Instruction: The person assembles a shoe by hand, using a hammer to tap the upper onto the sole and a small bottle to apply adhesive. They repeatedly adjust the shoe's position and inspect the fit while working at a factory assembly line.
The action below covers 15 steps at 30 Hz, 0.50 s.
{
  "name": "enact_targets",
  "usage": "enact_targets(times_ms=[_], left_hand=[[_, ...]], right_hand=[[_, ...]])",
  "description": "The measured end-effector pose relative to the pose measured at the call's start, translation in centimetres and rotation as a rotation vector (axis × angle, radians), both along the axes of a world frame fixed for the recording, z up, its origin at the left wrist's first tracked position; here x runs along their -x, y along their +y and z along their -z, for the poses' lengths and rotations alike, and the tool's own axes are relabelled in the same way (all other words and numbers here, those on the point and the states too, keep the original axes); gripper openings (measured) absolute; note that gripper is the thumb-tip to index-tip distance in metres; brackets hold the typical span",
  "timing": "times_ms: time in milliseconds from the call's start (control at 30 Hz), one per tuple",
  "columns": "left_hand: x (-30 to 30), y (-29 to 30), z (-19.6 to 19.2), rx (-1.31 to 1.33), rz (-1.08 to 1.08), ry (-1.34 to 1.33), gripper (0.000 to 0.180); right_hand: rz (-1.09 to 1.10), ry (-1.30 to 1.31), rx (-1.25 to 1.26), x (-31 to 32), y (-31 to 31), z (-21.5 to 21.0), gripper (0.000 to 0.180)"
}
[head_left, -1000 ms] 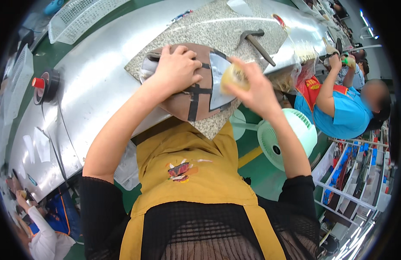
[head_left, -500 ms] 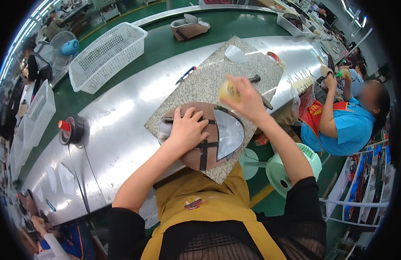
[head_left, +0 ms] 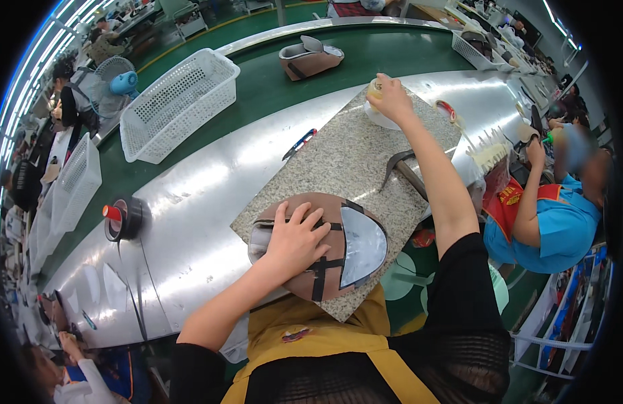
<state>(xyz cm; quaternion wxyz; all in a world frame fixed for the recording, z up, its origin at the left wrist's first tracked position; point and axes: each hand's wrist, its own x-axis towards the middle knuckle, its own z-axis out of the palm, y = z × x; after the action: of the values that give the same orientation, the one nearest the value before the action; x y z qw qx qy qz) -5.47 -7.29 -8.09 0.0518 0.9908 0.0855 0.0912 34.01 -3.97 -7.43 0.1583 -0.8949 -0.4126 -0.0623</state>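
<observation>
A brown shoe upper (head_left: 302, 281) with black tape strips and a pale grey toe piece (head_left: 362, 248) lies near me on a speckled stone slab (head_left: 291, 174). My left hand (head_left: 294, 241) rests on the upper with its fingers spread. At the slab's far end, my right hand (head_left: 393, 102) grips a small pale yellow jar (head_left: 374, 92); its lower part is partly hidden by fingers. Just below that hand is a white rounded sheet (head_left: 381, 120). A hammer (head_left: 411, 179) with a curved dark head lies on the slab, partly behind my right forearm.
A utility knife (head_left: 300, 143) lies left of the slab, a tape roll (head_left: 446, 110) right. A black reel (head_left: 125, 219) stands at left. On the green belt are a white basket (head_left: 180, 104) and another shoe upper (head_left: 311, 58). A co-worker (head_left: 533, 222) sits at right.
My right hand has carried the jar away from the upper to the slab's far end, by the white sheet. My left hand stays on the upper. The whole view has shifted slightly.
</observation>
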Motion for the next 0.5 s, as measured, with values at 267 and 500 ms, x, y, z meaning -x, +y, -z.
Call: enact_targets(times_ms=[267,500], left_hand=[[-0.1,0.1,0.3,-0.016,0.002,-0.009,0.038],[1.8,3.2,-4.4,0.483,0.227,-0.072,0.045]], right_hand=[[-0.198,-0.102,-0.309,3.7,-4.7,-2.3,0.065],[-0.330,0.018,-0.231,11.2,-15.8,0.2,0.040]])
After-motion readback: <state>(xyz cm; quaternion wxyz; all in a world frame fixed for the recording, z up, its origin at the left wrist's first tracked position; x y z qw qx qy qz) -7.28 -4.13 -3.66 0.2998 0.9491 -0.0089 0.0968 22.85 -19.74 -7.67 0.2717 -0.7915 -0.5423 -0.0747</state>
